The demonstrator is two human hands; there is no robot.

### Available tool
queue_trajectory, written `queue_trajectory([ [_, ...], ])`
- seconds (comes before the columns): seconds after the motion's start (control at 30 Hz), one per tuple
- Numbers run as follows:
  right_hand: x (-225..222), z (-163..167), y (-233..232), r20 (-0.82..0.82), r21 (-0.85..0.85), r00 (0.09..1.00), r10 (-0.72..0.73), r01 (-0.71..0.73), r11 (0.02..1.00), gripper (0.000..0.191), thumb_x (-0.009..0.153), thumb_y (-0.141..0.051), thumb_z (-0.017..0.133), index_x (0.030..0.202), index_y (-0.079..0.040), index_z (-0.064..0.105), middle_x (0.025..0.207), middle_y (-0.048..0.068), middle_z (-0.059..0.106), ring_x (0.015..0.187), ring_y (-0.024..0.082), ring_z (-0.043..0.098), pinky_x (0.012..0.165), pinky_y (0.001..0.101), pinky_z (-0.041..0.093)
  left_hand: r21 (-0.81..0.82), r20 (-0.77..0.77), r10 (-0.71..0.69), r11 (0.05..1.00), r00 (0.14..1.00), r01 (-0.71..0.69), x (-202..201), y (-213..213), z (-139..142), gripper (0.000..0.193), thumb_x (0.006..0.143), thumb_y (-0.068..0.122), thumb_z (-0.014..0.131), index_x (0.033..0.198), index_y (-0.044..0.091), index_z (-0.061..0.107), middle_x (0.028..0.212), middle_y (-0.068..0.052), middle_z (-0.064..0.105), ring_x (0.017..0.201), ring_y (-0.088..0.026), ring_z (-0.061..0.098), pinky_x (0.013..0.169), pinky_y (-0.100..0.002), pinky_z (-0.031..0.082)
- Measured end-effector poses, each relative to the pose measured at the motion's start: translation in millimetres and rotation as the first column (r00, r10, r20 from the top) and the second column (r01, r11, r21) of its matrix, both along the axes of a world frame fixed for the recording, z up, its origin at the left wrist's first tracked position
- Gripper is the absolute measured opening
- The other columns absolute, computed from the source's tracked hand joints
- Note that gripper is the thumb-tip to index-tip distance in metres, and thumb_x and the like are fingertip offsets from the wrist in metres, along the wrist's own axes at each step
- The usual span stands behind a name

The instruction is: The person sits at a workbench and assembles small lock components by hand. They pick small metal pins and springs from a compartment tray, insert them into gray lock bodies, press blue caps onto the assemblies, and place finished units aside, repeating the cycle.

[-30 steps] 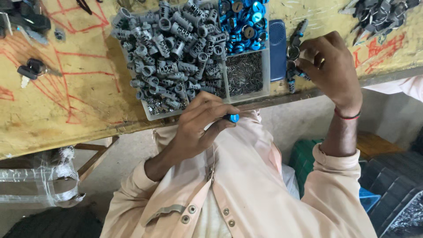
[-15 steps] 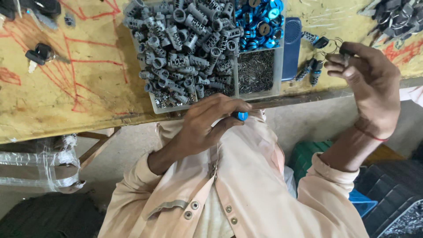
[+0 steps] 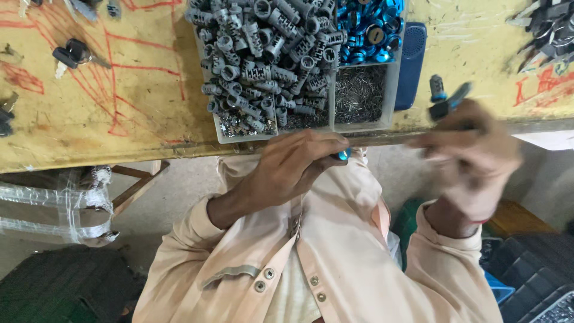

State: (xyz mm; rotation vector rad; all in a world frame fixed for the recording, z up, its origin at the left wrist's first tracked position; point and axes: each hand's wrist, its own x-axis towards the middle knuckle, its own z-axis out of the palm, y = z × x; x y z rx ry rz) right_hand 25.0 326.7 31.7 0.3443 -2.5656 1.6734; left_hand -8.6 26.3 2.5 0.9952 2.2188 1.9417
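Two hands are held apart: the left hand point(image 3: 293, 167) pinches a blue-tipped part point(image 3: 342, 155) below the tray point(image 3: 391, 98), the blurred right hand point(image 3: 472, 155) grips a dark key point(image 3: 448, 104).

A single head-worn camera looks steeply down from above the person, close in. The yellow worktop point(image 3: 119, 113) and its parts tray point(image 3: 391, 90) fill the upper frame, the person's chest and lap the lower. The right side is blurred, probably from motion, so detail there is poor.
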Motion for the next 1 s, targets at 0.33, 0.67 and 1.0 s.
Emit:
queue_trajectory([
  [0.33, -6, 29, -77, 0.060, 0.625, 0.923, 0.380, -0.332, 0.706, 0.069, 0.079, 0.004, 0.069, 0.143, -0.005, 0.045, 0.082, 0.009, 0.057, 0.072, 0.027, 0.061, 0.060, 0.0406, 0.050, -0.173, -0.113, -0.093, 0.982, 0.989, 0.072, 8, -10, 3, 0.029, 0.093, -0.002, 0.074, 0.117, -0.006, 0.060, 0.110, -0.017, 0.068, 0.096, -0.032, 0.069, 0.084, -0.044, 0.058],
  [0.67, -82, 113, -91, 0.466, 0.157, 0.353, 0.811, -0.935, 0.317, 0.101, 0.068, -0.005, 0.061, 0.165, -0.003, 0.033, 0.132, 0.019, 0.069, 0.123, 0.039, 0.062, 0.099, 0.0474, 0.043, 0.389, 0.541, -0.312, 0.916, 0.781, 0.097, 17, -21, 9, 0.030, 0.104, 0.016, 0.065, 0.127, 0.002, 0.050, 0.114, -0.009, 0.068, 0.097, -0.014, 0.070, 0.087, -0.029, 0.060],
  [1.0, -101, 45, -60, 0.181, -0.129, 0.981, -0.067, 0.092, 0.987, 0.022, 0.114, -0.022, 0.046, 0.125, -0.006, 0.057, 0.098, 0.006, 0.069, 0.074, 0.013, 0.066, 0.065, 0.0257, 0.053, -0.484, -0.014, 0.383, 0.806, 0.924, -0.341, 9, -86, 15, 0.016, 0.094, 0.015, 0.073, 0.105, 0.005, 0.067, 0.095, -0.009, 0.071, 0.084, -0.026, 0.069, 0.074, -0.039, 0.055],
])
